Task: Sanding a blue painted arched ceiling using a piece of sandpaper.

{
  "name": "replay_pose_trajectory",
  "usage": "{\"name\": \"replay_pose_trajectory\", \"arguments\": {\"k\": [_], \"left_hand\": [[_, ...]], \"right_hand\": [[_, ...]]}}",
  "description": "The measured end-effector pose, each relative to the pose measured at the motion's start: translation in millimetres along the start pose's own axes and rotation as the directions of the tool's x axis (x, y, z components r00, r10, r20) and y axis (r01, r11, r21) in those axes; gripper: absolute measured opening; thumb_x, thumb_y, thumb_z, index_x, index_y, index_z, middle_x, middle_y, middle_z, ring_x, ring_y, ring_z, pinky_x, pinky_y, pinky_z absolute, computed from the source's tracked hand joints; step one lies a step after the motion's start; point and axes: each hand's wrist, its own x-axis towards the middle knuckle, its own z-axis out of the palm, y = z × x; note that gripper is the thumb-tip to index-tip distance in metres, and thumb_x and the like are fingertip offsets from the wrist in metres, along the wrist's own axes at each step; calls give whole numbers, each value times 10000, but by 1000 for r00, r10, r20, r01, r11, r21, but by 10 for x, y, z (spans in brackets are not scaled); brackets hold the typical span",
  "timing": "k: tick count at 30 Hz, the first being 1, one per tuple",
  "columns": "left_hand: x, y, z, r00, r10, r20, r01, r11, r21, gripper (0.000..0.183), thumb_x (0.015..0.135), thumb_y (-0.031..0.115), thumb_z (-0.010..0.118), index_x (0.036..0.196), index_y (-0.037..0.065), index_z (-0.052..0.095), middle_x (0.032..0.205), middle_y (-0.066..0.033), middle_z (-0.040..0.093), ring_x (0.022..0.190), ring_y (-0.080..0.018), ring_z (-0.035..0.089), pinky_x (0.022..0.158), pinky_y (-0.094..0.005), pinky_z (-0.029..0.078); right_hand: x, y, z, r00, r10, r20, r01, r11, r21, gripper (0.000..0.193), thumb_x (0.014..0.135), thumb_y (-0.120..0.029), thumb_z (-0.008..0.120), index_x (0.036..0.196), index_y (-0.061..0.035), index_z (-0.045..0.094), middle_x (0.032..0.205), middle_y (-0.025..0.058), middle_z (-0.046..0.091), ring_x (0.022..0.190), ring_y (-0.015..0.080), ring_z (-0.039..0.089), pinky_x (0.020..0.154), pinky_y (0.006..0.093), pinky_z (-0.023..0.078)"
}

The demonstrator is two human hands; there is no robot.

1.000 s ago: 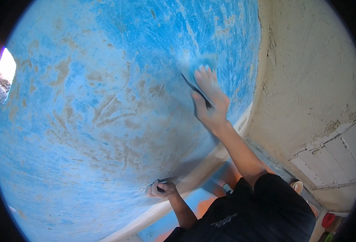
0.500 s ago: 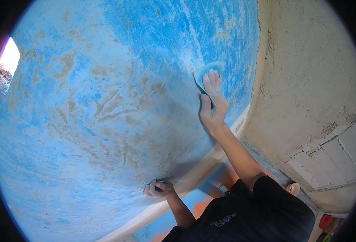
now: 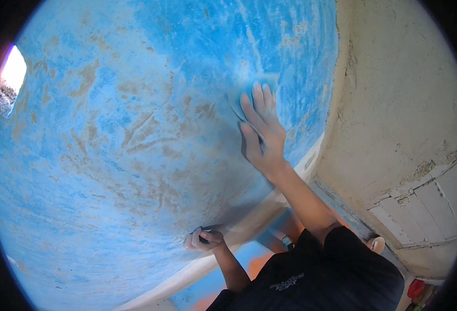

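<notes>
My right hand (image 3: 265, 129) lies against a blue-painted wall (image 3: 150, 67), fingers stretched over a thin, dusty, light blue sheet that looks like sandpaper (image 3: 237, 99). The sheet is pressed flat between fingers and wall, its corners showing past the fingertips. The thumb stands a little apart. Lower and to the left, my left hand (image 3: 205, 240) is curled up against the same wall. A dark spot shows between its fingers; whether that is an object or shadow I cannot make out. Brown and pale worn patches mark the paint around both hands.
An opening (image 3: 13, 78) lets in bright light at the far left. A bare plaster wall (image 3: 394, 93) meets the blue one on the right, with exposed blocks (image 3: 420, 210) lower down. A pale ledge (image 3: 254, 223) runs below the blue wall. A round cream-coloured thing (image 3: 376, 244) is behind my shoulder.
My right hand has slid to the left along the wall with the sandpaper, its fingers now spread wider. My left hand has stayed almost in place.
</notes>
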Motion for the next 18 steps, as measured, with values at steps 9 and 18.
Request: {"name": "replay_pose_trajectory", "arguments": {"k": [9, 18], "left_hand": [[-63, -33, 49, 999, 39, -24, -40, 998, -42, 186, 899, 206, 467, 835, 59, 561, 820, -74, 432, 756, -211, 419, 672, -336, 307], [-35, -84, -14, 999, 49, -15, -49, 999, -18, 158, 882, 179, 470, 844, 64, 572, 798, -65, 460, 763, -210, 430, 683, -331, 315]], "right_hand": [[-1358, 395, -9, 998, -54, 37, 56, 997, -52, 391, 704, 45, 615, 1092, 25, 662, 1207, 249, 589, 1211, 474, 479, 1041, 593, 291], [89, -228, 195, 995, -89, -44, 88, 996, -31, 434, 727, 61, 592, 1159, 33, 622, 1255, 274, 547, 1241, 485, 441, 1044, 582, 289]]}}
